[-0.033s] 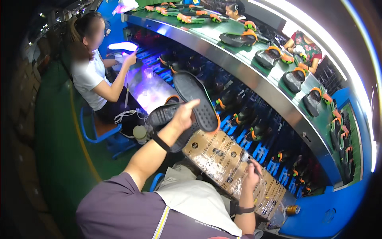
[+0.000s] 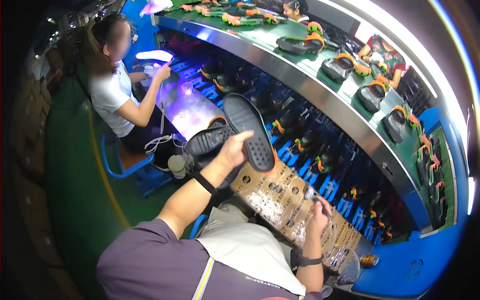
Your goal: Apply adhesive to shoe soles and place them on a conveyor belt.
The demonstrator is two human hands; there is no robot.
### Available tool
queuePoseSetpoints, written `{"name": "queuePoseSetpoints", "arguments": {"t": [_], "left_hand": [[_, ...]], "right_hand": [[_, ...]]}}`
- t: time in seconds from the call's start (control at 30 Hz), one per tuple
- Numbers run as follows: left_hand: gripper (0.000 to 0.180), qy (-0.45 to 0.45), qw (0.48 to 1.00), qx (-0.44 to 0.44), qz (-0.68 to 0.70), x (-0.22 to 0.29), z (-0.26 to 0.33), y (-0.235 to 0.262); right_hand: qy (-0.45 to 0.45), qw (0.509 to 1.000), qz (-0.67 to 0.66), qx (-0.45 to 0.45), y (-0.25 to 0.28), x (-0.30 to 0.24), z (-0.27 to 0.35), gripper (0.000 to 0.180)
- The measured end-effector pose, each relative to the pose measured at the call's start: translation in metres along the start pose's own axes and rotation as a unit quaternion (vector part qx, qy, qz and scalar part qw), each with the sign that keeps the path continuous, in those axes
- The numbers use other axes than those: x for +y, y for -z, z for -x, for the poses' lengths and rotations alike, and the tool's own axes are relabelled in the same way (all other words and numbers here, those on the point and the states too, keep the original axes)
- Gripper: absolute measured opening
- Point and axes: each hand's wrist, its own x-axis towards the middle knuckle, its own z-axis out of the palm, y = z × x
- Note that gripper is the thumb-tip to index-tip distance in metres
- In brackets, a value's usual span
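My left hand (image 2: 233, 151) is closed around the edge of a dark shoe sole (image 2: 247, 125). The sole is tilted, has a row of small round hollows at its heel and an orange rim there. Below and left of it lie more dark soles (image 2: 205, 141), partly hidden by my hand and wrist. My right hand (image 2: 318, 218) is closed on the dark handle of a small brush (image 2: 325, 210), its pale tip pointing up over the cardboard-covered bench. Nothing touches that tip.
The cardboard-covered bench (image 2: 267, 192) runs before me. Beyond it are a dark rack with blue bars (image 2: 327, 187) and a green conveyor (image 2: 280, 30) carrying several soles. A seated person (image 2: 120, 95) works at left. A can (image 2: 369, 261) stands at right.
My left hand and the sole have shifted slightly down and to the right. My right hand and the brush have moved a little to the right.
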Motion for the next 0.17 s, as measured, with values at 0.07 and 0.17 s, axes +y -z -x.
{"name": "queuePoseSetpoints", "arguments": {"t": [0.07, 0.17], "left_hand": [[0.035, 0.026, 0.997, -0.073, 0.003, -0.034, 0.015, 0.006], [0.05, 0.031, 0.994, -0.108, -0.015, -0.062, 0.034, 0.016]], "right_hand": [[-0.004, 0.999, -0.047, 0.01, -0.007, -0.011, 0.003, 0.022], [0.008, 0.993, -0.094, -0.065, -0.016, -0.024, -0.005, 0.023]]}}
